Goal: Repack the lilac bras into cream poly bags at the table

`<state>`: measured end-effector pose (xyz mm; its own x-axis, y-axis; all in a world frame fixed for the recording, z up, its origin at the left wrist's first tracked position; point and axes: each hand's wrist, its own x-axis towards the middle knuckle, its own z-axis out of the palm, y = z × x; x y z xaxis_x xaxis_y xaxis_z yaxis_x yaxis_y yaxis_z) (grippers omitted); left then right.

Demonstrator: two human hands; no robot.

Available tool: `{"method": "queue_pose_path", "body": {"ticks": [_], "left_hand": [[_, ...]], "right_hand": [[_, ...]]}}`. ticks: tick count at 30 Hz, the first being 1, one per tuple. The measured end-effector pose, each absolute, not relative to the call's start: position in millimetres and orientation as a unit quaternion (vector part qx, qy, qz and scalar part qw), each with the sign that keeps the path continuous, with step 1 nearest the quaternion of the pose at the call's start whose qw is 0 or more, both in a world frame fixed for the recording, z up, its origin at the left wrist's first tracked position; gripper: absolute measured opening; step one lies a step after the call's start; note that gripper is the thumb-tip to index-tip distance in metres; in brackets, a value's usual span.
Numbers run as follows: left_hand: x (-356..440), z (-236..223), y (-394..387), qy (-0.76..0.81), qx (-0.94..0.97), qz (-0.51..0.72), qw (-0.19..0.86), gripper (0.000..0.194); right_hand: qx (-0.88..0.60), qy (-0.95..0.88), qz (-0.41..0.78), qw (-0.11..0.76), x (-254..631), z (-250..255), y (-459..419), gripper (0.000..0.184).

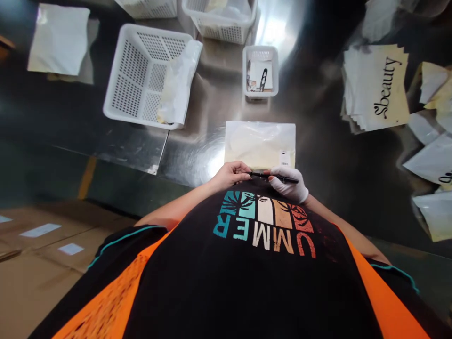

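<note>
A slim black pen point(259, 174) lies level between my hands, close to my body at the table's front edge. My right hand point(291, 184), in a white glove with bare fingertips showing, grips it along its barrel. With thumb and fingers pinched, my bare left hand point(233, 174) closes on the pen's left end; the exact tip is hidden. Just beyond both hands a white plastic pouch point(259, 141) lies flat on the metal table. It carries a small white label point(284, 157) near its lower right corner.
Ahead stands a small white basket point(260, 94) with small tools inside. A larger white basket point(120, 70) at left has plastic pouches over its side. Stacked pouches printed "beauty" point(381, 89) lie right, near loose ones. Cardboard boxes point(45, 273) sit lower left.
</note>
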<state>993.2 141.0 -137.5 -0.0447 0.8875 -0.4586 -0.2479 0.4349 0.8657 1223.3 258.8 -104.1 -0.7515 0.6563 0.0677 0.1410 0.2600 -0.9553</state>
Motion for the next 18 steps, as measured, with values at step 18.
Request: {"method": "queue_pose_path", "body": {"ticks": [18], "left_hand": [[988.0,-156.1,143.5,0.586,0.210,0.447,0.642,0.037]], "right_hand": [[-0.386,-0.711,0.477,0.343,1235.2,-140.4,284.8,0.029]]}}
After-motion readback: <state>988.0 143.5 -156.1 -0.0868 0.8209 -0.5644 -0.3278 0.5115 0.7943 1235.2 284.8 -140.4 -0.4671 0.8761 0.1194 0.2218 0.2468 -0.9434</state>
